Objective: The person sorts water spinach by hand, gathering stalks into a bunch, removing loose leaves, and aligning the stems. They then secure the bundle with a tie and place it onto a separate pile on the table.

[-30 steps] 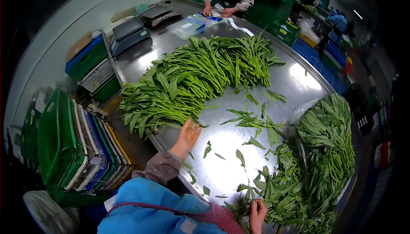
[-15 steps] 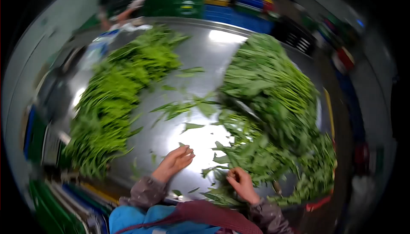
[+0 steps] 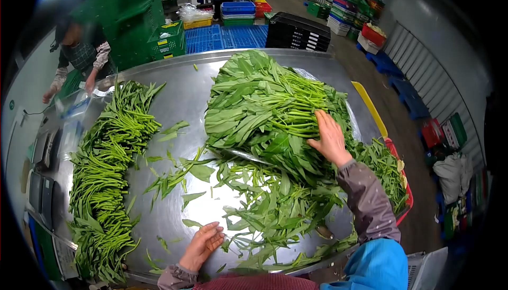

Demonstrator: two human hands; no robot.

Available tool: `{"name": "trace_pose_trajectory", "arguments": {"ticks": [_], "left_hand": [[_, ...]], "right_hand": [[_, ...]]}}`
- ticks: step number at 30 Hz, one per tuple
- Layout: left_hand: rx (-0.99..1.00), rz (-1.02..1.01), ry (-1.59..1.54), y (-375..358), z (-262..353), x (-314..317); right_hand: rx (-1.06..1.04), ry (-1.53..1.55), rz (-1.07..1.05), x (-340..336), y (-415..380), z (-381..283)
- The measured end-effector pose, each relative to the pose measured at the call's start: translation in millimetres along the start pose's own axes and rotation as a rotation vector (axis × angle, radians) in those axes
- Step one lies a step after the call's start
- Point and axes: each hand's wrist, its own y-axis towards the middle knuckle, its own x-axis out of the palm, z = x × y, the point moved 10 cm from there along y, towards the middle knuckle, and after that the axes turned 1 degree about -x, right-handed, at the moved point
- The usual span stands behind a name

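My right hand (image 3: 332, 137) reaches forward onto a big pile of leafy water spinach (image 3: 254, 99), thumb apart from the fingers, touching the stems at the pile's right side. Near the front edge of the metal table (image 3: 174, 184), my left hand (image 3: 202, 243) hovers with fingers loosely bent and nothing in them. Loose leaves and cut stems (image 3: 270, 205) lie scattered between and beyond my hands. Along the left side runs a long row of water spinach bunches (image 3: 106, 184), stems facing inward.
A red-rimmed crate (image 3: 406, 194) with trimmings stands at the table's right. Scales (image 3: 41, 192) sit at the left edge. A co-worker (image 3: 82, 51) stands at the far left corner. Black crates (image 3: 298, 33) and blue pallets (image 3: 225, 37) are behind the table.
My right hand has moved from the loose leaves near the front edge out to the big pile's stems. My left hand stays low near the front edge. The view has tilted up.
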Motion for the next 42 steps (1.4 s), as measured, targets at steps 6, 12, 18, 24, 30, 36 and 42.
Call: {"name": "trace_pose_trajectory", "arguments": {"ticks": [6, 12, 18, 24, 30, 36, 42], "left_hand": [[-0.053, 0.050, -0.012, 4.1, -14.5, 5.7], [-0.112, 0.084, -0.060, 7.0, -27.7, 2.0], [-0.079, 0.073, -0.057, 6.5, -24.8, 0.0], [-0.087, 0.078, -0.054, -2.1, -26.8, 4.2], [-0.094, 0.052, -0.035, 0.5, -40.1, -1.9], [-0.123, 0.056, 0.015, -2.4, -32.5, 18.3], [-0.124, -0.005, 0.124, 10.1, -26.1, 42.1]], "right_hand": [[0.040, -0.011, -0.219, 43.6, 92.6, 43.7], [-0.041, 0.147, -0.518, 109.8, 127.5, 73.3], [-0.033, -0.137, -0.544, 53.4, 132.6, 36.4], [-0.116, 0.039, -0.385, 25.5, 129.1, 17.8], [-0.125, 0.084, -0.330, 63.9, 97.2, 9.4], [-0.083, -0.008, -0.145, -51.3, 131.8, -23.4], [-0.011, 0.013, -0.201, 0.3, 114.2, -7.1]]}}
